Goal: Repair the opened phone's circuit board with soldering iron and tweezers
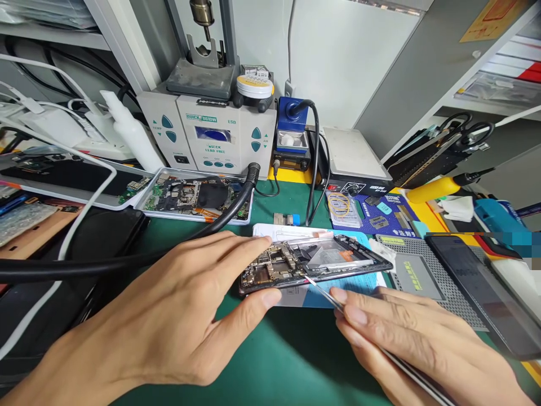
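Note:
An opened phone [291, 264], its circuit board bare at the left end and an empty-looking battery bay at the right, is tilted above the papers on the green mat. My left hand [203, 304] grips its left end between the thumb on the near edge and the fingers at the far side. In my right hand [393, 332] thin metal tweezers [327, 296] are pinched like a pen. Their tip touches the phone's near edge, just right of the board.
A hot air station [215, 132] stands behind, its black hose [127, 268] crossing on the left. An opened laptop [196, 200] lies at back left. Another phone [477, 293] and a perforated mat [418, 265] lie right. A yellow-handled tool [435, 190] sits at back right.

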### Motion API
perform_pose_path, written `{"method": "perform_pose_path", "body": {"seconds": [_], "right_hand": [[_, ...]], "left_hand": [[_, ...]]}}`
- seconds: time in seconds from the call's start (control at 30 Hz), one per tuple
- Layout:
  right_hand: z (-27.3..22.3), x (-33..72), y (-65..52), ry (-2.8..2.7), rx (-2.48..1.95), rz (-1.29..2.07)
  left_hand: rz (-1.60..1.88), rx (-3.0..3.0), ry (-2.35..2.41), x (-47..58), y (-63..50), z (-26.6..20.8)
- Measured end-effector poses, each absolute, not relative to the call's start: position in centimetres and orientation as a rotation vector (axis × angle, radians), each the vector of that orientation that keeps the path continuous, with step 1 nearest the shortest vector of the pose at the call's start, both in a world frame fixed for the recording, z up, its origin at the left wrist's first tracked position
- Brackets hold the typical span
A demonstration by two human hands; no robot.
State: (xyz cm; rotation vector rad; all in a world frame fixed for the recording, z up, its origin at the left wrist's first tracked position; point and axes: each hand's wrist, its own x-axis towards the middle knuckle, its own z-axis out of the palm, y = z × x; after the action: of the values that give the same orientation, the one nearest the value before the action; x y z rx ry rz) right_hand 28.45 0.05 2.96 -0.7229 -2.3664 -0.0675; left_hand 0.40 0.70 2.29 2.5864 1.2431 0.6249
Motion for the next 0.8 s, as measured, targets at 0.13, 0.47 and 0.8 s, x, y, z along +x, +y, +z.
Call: {"method": "perform_pose_path", "body": {"seconds": [0.13,0.47,0.8], "right_hand": [[3.0,28.3,-0.1,-2.349,-0.732,-0.051],[2.6,27.6,-0.7,-2.294,-0.698,0.019],[2.5,27.1,-0.4,-2.302,-0.691,0.027]], "left_hand": [[0.634,2.596,1.261,0.4,0.6,2.3],[0.719,2.706,1.23,0.7,0.6,2.1],[0.767,2.75,1.171,1.0,0.7,2.3]]}}
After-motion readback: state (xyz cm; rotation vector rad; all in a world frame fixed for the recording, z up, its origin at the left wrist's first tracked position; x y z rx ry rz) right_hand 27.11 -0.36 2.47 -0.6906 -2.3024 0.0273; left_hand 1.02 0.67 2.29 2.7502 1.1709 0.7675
